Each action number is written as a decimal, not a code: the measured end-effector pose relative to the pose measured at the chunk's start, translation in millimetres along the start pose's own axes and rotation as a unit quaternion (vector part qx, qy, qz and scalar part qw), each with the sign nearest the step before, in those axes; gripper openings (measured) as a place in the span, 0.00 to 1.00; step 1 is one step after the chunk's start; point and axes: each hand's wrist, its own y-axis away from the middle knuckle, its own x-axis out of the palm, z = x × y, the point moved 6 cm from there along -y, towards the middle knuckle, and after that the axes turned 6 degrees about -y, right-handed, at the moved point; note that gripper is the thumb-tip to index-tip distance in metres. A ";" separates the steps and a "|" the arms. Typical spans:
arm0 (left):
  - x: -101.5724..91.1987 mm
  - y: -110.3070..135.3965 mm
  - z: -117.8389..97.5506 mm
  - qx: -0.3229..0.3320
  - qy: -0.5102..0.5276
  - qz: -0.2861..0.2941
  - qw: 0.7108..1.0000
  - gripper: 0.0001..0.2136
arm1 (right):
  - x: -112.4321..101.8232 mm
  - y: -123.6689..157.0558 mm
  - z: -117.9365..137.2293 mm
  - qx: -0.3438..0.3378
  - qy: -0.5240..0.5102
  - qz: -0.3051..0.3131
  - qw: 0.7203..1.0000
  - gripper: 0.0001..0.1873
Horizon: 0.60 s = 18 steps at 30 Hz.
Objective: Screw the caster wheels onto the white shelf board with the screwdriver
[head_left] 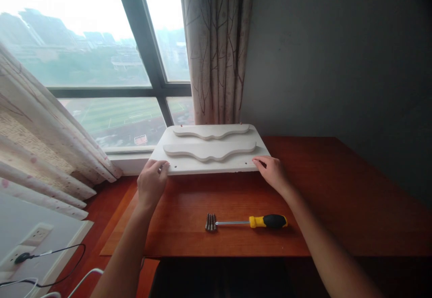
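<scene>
— Which colours has the screwdriver?
— Its handle is yellow and black; the table is reddish brown
— And the far curtain?
— It is pale with dark branches; the board and wavy pieces are white

A hand could pass along the strip of red-brown tabletop between the white board and the row of screws. Reaching in from the near edge, the screws and the yellow-and-black screwdriver stand in the way, though there is room left of the screws. The left hand and right hand block the board's near corners. Beyond the right forearm, the tabletop lies open toward the grey wall. Behind the board, clearance to the curtain is hard to judge.
</scene>
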 end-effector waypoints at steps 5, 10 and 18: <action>-8.4 13.6 -4.0 0.011 0.027 0.007 1.000 0.13 | -15.0 31.2 8.3 0.003 -0.008 0.007 1.000 0.14; -16.4 34.8 -13.0 0.018 0.040 0.007 0.999 0.14 | -31.6 57.6 14.0 0.014 -0.002 -0.002 1.000 0.15; -27.7 61.8 -29.9 0.022 0.044 -0.001 0.999 0.14 | -50.9 84.1 12.0 0.032 0.001 -0.006 0.999 0.14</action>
